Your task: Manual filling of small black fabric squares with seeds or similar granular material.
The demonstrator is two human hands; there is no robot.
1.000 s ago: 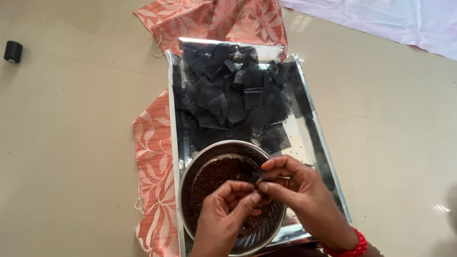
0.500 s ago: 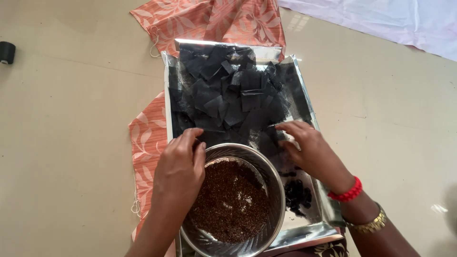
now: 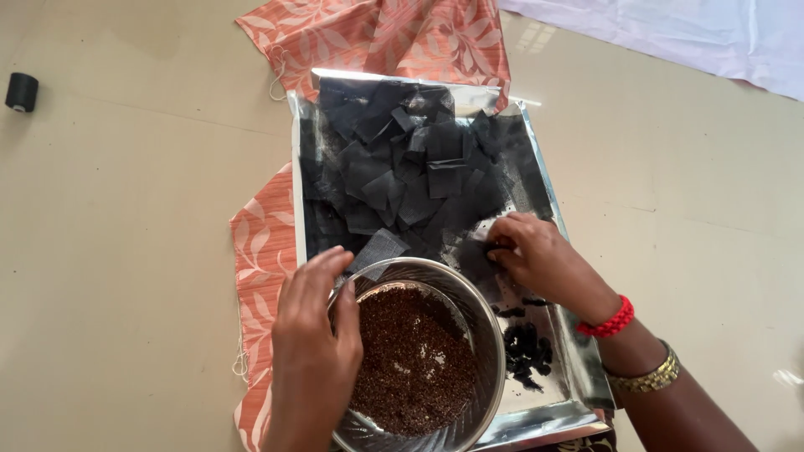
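Far left, on the pale floor [image 3: 109, 251], a small black spool [image 3: 21, 91], well apart from everything else. Next, an orange cloth with a leaf print [image 3: 261, 251], spread under the tray and showing again past its far edge. On the cloth, a shiny metal tray [image 3: 295, 167], its far half heaped with black fabric squares [image 3: 410, 172] lying every way, overlapping. At the near end of the tray, a steel bowl [image 3: 488, 335] filled partway with brown seeds [image 3: 410, 360]. Left hand [image 3: 311, 335] laid over the bowl's left rim, fingers curled loosely down onto the edge, thumb on the inner side (gripping the rim, not lifting anything that can be seen). Just past its fingertips, one grey-black square [image 3: 378, 249] tilted against the bowl's far rim. Right of the bowl, right hand [image 3: 536, 255] down on the pile's near right corner, fingers bunched narrow, tips pinched together on the edge of a black square. Below that hand, on bare tray, a small clump of dark bits [image 3: 523, 351], with a few stray ones nearer the fingers. On the right wrist, a red bracelet [image 3: 610, 320], and further up the arm a gold bangle [image 3: 649, 378]. Top right corner, a white sheet [image 3: 670, 33] on the floor, apart from the tray.
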